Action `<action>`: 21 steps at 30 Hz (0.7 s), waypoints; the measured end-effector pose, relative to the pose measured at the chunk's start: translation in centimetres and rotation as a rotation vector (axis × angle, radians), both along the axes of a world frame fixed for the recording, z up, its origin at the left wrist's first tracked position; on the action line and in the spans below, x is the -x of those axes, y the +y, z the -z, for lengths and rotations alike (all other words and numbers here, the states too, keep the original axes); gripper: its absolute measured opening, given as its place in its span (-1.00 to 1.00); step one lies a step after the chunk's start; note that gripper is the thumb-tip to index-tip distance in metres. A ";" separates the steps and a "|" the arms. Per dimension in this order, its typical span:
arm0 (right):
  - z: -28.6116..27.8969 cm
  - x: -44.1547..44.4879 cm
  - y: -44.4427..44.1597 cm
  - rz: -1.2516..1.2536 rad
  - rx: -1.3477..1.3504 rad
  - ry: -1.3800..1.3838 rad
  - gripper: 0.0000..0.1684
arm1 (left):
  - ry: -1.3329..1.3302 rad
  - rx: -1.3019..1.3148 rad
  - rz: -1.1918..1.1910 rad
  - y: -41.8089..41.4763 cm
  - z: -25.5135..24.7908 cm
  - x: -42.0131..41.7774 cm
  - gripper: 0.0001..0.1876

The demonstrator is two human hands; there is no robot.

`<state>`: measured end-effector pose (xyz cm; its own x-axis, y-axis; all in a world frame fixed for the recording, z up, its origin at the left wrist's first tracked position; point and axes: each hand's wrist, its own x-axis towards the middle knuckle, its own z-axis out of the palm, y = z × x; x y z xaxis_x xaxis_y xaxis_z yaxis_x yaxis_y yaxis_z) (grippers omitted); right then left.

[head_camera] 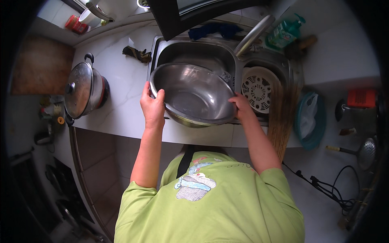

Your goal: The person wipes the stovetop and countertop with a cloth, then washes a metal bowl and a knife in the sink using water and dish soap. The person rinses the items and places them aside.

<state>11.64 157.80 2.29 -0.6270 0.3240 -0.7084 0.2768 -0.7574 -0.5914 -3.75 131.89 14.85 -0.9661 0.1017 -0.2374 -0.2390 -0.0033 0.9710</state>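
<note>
A large stainless steel basin is held tilted between my two hands, over the front part of the left sink bowl. My left hand grips its left rim, thumb on the rim near the inside. The opposite rim is in my right hand, whose thumb lies over the edge. A little water or sheen shows at the basin's bottom; which of the two I cannot tell. Right of the basin, a white plastic strainer basket sits in the smaller sink bowl. The metal faucet rises behind, between the bowls.
A lidded steel pot stands on the counter at left. A dark crumpled cloth lies near the sink. At right are a bundle of thin brown sticks, a teal basket holding a plastic bag, and a green pump bottle. An open window frame juts overhead.
</note>
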 end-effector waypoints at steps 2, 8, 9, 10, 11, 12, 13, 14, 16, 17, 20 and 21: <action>2.2 -0.1 -0.2 -0.019 0.008 -0.011 -0.35 | 0.088 -0.021 0.062 1.1 -1.6 0.0 -0.41; 3.8 0.7 -3.3 -0.169 0.119 -0.072 -0.47 | 0.156 0.029 0.156 5.0 -6.3 -0.1 -0.53; 4.0 0.8 -3.9 -0.188 0.153 -0.091 -0.52 | 0.141 0.027 0.203 5.6 -6.7 -0.2 -0.55; 1.6 1.1 -5.1 -0.191 0.188 -0.116 -0.67 | 0.248 0.073 0.245 5.9 -6.4 0.0 -0.57; 2.8 0.9 -5.6 -0.187 0.294 -0.107 -0.72 | 0.357 0.116 0.281 6.2 -6.1 0.3 -0.59; 3.3 0.8 -6.1 -0.172 0.397 -0.098 -0.76 | 0.394 0.174 0.316 7.0 -6.7 0.2 -0.62; 3.7 0.7 -6.3 -0.157 0.500 -0.087 -0.81 | 0.432 0.232 0.352 7.9 -7.2 0.0 -0.64; 4.2 0.6 -6.8 -0.067 0.454 -0.174 -0.94 | 0.495 0.266 0.371 8.7 -7.6 -0.3 -0.63; 3.2 0.3 -6.8 -0.079 0.543 -0.147 -0.98 | 0.556 0.274 0.429 9.8 -8.1 -0.7 -0.64; 3.1 0.2 -6.8 -0.085 0.587 -0.133 -0.94 | 0.575 0.260 0.461 10.4 -8.3 -1.0 -0.64; 3.4 -0.1 -7.6 -0.068 0.691 0.010 -0.84 | 0.614 0.198 0.557 12.4 -9.0 -1.9 -0.65; 2.7 0.0 -8.0 -0.042 0.736 -0.012 -0.81 | 0.609 0.176 0.577 12.8 -9.0 -1.8 -0.66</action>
<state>11.64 149.80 -0.42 -0.6193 -0.2624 -0.7400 0.3177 -0.9456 0.0695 -1.92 144.70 23.86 -0.7386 0.6271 0.2474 0.4065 0.1216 0.9055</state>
